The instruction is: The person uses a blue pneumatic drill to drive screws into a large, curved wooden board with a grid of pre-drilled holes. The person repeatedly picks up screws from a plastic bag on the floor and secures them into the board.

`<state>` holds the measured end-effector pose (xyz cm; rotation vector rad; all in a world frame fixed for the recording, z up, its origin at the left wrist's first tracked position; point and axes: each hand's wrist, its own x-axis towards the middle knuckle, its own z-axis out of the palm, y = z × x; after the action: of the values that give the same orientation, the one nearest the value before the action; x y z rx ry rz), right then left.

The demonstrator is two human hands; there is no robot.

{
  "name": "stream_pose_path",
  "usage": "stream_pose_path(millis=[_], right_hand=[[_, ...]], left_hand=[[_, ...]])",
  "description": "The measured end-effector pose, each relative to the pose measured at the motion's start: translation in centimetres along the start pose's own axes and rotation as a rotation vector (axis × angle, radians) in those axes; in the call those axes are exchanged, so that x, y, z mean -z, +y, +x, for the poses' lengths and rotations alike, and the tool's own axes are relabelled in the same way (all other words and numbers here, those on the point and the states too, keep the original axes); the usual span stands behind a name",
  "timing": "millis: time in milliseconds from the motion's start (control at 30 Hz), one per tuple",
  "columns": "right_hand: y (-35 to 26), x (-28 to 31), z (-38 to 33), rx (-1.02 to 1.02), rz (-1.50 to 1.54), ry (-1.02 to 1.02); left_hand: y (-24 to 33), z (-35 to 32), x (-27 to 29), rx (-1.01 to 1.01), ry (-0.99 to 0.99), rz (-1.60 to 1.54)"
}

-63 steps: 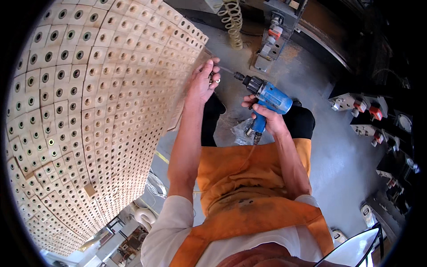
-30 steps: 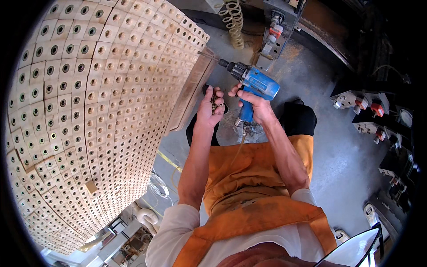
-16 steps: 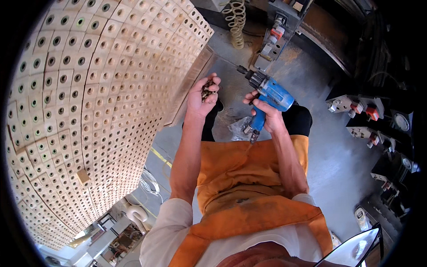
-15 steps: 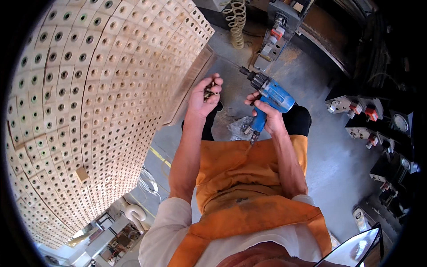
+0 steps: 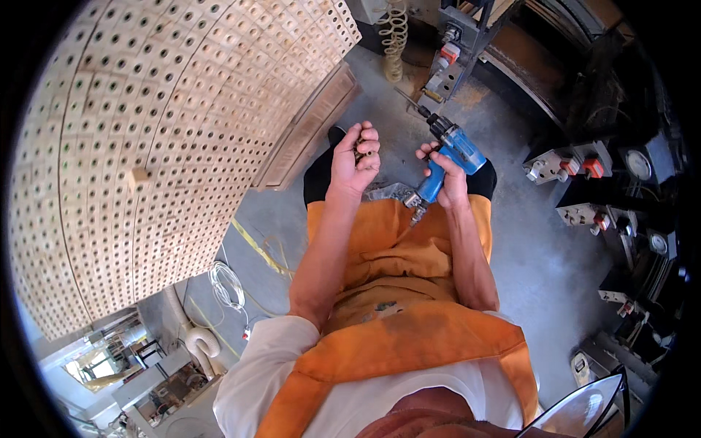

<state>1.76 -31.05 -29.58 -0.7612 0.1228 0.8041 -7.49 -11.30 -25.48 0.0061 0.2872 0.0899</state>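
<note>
My left hand is closed, fingers curled over several small brass-coloured metal pieces, partly hidden in the palm. It is held up a little right of a large wall of pale wooden blocks. Each block has a round hole; many of the holes look dark-ringed. My right hand grips the handle of a blue pistol-shaped air screwdriver. Its long thin bit points up and to the left, away from me. A metal air fitting sits at the foot of the handle. Neither hand touches the blocks.
One loose wooden block sticks out from the wall's face. A wooden board edges its right side. Coiled white cable lies on the floor at lower left. A spiral air hose hangs ahead; dark machinery lines the right.
The block wall has shifted up and left in view. My left hand has moved right, nearer the air screwdriver, and its fingers are curled tighter. Both hands keep their holds.
</note>
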Motion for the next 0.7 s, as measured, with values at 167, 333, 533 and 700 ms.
stream_pose_path(millis=[167,333,533,700], right_hand=[[0.3,-0.2,-2.4,0.009,0.070,-0.020],[1.5,0.1,-3.2,-0.034,0.086,-0.027],[1.8,-1.9,-3.7,-0.043,-0.023,-0.057],[-0.3,-5.8,-3.4,-0.029,-0.158,-0.117]], left_hand=[[0.0,-3.2,-5.8,-0.166,-0.125,-0.102],[-2.3,-5.4,-3.3,-0.031,-0.069,0.101],[-0.2,-4.5,-0.4,-0.036,0.222,0.304],[5.9,-0.3,-2.4,-0.185,0.279,0.682]])
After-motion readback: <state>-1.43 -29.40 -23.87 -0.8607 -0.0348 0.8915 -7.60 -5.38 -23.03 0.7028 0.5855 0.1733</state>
